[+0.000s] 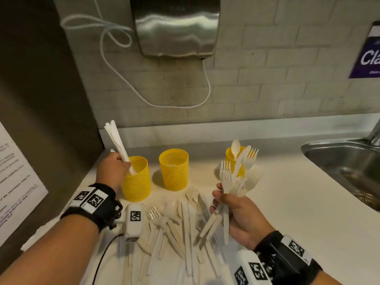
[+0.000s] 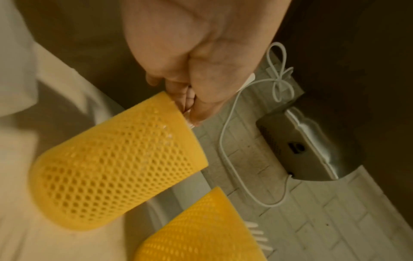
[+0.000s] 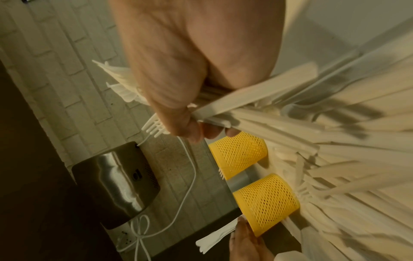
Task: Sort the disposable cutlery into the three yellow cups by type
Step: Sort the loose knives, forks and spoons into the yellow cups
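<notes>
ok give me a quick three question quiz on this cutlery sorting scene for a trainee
1. True or false: the middle cup has cutlery in it.
2. The left hand lowers a bundle of knives into which cup: A left cup, B right cup?
3. What does the right hand hold?

Key: 1 false, it looks empty. 2 A. 3 a bunch of forks.

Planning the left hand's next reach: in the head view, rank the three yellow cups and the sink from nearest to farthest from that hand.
From the left hand:
1. Left cup, right beside the hand.
2. Middle cup, further right.
3. Right cup, behind the forks.
4. Sink, far right.
</notes>
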{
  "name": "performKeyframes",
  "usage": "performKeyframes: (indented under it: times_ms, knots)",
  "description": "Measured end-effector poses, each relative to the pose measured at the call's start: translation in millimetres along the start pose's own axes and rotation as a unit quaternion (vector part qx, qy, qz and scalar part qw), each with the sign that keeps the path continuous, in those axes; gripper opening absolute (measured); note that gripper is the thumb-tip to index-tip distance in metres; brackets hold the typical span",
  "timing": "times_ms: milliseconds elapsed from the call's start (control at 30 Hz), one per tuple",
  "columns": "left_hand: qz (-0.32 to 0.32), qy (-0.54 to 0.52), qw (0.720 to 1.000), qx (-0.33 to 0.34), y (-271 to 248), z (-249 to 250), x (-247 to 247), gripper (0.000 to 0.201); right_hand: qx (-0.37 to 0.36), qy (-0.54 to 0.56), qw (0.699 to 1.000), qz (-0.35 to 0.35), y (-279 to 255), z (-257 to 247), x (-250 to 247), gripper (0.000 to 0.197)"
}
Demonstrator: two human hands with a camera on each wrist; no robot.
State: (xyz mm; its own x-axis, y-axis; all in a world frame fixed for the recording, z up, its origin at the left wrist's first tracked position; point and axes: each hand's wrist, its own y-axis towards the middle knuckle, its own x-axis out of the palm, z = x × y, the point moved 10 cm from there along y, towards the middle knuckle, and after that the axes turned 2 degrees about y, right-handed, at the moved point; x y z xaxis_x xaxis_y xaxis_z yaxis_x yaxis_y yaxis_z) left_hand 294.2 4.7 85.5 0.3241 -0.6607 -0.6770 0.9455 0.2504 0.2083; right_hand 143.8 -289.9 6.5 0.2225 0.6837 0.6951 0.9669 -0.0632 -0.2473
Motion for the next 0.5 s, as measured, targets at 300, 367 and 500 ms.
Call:
performKeyframes:
  times_ms: [300, 367, 500]
  knots:
    - [0.068, -0.014, 0.996, 0.048, -32, 22, -19, 0.044, 0.008, -0.024, 0.999, -0.022, -2, 2, 6, 0.021]
    - [-0.031, -0.096, 0.994, 0.051, -64, 45, 10, 0.037, 0.011, -0.050, 0.997, -0.058, -3, 4, 16, 0.017]
    - [-0.380, -0.216, 0.900, -0.008, -151, 85, 109, 0.027, 0.034, -0.104, 0.987, -0.117, -7, 15, 35, 0.025]
